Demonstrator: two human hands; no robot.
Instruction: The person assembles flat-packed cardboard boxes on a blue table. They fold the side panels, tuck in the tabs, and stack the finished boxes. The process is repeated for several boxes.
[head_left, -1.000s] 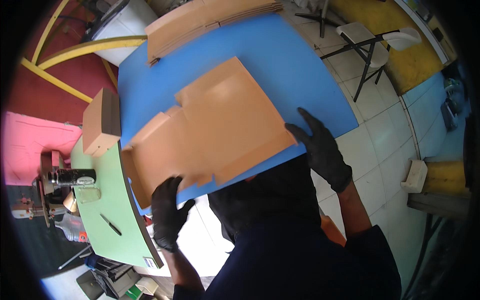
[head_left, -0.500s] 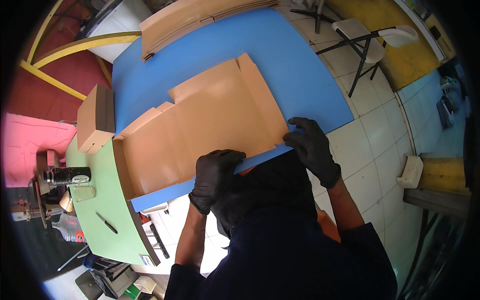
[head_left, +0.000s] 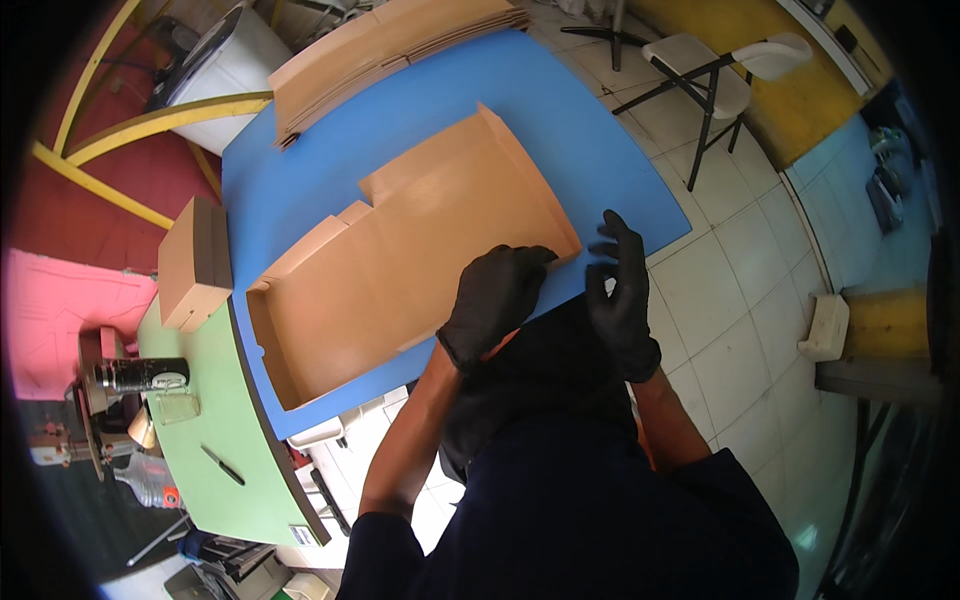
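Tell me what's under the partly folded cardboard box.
The blue table shows around the cardboard box, which rests on it. The surface directly beneath is hidden, and the left hand covers part of the near edge.

Left hand (head_left: 493,300), right hand (head_left: 624,315) black-gloved to wrist; dark navy top (head_left: 580,500); short sleeves (head_left: 385,550); black cloth (head_left: 530,385) below.
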